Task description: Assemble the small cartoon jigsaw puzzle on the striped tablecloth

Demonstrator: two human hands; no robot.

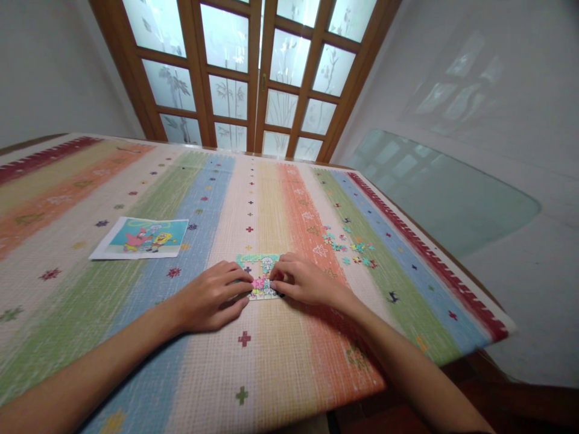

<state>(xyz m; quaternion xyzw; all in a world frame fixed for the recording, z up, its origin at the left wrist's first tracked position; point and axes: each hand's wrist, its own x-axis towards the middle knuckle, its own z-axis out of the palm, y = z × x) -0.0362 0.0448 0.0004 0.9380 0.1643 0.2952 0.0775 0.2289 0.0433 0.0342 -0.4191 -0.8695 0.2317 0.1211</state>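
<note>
A small, partly assembled jigsaw puzzle lies on the striped tablecloth near the table's front middle. My left hand rests flat at its left edge, fingers stretched and fingertips touching the pieces. My right hand sits at the puzzle's right edge, fingers curled and pinching at a piece on it; what is in the pinch is too small to make out. Several loose puzzle pieces are scattered to the right of my right hand.
A cartoon reference picture lies flat to the left. The table's right edge runs diagonally, with a glass surface beyond it. Wooden-framed frosted glass doors stand behind the table.
</note>
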